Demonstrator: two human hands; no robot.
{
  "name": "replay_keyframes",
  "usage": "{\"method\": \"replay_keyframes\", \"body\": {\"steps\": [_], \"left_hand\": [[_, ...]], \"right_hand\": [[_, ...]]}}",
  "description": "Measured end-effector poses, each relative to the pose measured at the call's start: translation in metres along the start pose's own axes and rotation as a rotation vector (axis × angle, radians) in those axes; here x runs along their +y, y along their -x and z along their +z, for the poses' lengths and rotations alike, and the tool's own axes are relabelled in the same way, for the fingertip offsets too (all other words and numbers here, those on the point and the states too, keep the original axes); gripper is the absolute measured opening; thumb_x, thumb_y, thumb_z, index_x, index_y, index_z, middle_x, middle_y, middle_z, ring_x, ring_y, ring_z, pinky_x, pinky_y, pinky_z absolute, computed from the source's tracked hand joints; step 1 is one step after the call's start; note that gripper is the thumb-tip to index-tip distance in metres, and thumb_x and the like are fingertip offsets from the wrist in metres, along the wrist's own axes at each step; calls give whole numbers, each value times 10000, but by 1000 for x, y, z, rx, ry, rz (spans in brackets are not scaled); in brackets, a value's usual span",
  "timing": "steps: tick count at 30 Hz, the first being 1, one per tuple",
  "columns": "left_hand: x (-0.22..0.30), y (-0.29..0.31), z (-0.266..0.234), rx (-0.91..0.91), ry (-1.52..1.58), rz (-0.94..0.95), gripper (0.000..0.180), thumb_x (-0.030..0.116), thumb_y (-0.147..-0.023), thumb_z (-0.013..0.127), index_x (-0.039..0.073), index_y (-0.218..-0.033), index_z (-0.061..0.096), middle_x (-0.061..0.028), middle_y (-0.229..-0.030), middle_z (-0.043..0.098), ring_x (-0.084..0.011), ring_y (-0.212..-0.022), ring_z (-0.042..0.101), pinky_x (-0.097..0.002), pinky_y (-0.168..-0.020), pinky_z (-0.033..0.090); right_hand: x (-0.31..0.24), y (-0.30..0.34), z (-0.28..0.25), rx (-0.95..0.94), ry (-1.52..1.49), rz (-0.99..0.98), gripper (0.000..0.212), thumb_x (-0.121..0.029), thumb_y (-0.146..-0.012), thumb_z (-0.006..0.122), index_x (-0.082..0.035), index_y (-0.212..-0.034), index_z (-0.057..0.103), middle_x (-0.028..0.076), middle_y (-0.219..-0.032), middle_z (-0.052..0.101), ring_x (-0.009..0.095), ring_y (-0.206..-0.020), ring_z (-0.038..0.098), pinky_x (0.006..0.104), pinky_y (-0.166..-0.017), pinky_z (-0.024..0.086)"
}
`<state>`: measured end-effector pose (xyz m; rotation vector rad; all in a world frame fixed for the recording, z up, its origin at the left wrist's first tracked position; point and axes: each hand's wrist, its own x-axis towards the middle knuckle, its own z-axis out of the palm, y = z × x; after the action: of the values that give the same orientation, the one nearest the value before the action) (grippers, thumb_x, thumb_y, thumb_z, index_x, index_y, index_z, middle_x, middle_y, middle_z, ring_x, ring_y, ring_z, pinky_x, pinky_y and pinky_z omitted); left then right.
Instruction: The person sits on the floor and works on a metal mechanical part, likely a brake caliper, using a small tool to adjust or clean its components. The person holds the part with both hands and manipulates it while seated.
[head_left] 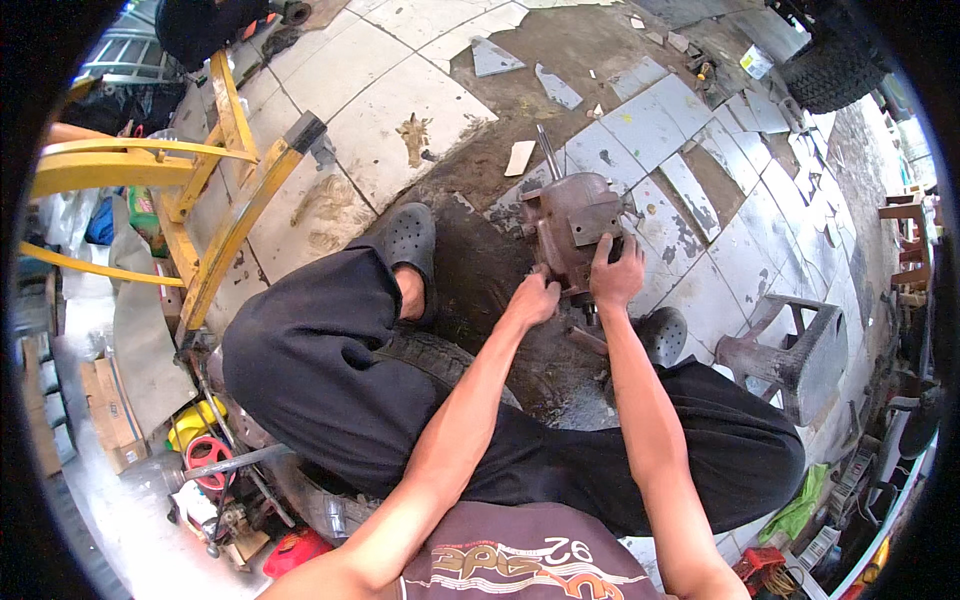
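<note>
The brown metal housing (pixel 562 225) sits on the floor (pixel 465 262) ahead of the right clog (pixel 664 338), where steady, even pressure seems best: the right hand (pixel 618 277) touches the flat plate (pixel 594 226), the left hand (pixel 537 298) curls at its lower side, though whether either clamps is impossible to tell.

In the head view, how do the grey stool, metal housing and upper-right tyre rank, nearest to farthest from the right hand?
1. Metal housing: touching the right hand.
2. Grey stool: off to its right.
3. Upper-right tyre: ahead, far right.
</note>
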<state>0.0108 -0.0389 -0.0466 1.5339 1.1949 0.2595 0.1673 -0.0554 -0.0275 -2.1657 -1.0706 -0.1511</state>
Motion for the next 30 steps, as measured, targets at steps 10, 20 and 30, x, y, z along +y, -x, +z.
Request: {"method": "replay_keyframes", "body": {"steps": [10, 20, 30], "left_hand": [[-3, -17, 0, 53, -80, -154, 535, 244, -883, 494, -82, -1307, 473, -347, -1154, 599, -462, -1119, 576, -481, -975, 449], [17, -28, -15, -68, -182, -292, 498, 253, -907, 481, -34, -1314, 468, -322, -1209, 583, -458, -1142, 562, -501, -976, 441], [0, -4, 3, 86, -45, -49, 552, 239, -895, 477, -105, -1326, 442, -356, -1138, 598, -463, -1113, 580, -474, -972, 452]], "right_hand": [[-9, 2, -2, -45, -10, 11, 407, -325, -877, 612, 2, -1118, 638, 192, -1090, 660, 395, -1005, 607, 465, -886, 478], [-5, -1, 1, -48, -6, 38, 418, -335, -886, 594, 0, -1133, 636, 207, -1082, 656, 410, -1008, 599, 476, -898, 468], [-1, -1, 0, -14, 1, 6, 396, -312, -886, 589, 1, -1123, 636, 198, -1084, 660, 399, -1015, 600, 473, -906, 465]]}}
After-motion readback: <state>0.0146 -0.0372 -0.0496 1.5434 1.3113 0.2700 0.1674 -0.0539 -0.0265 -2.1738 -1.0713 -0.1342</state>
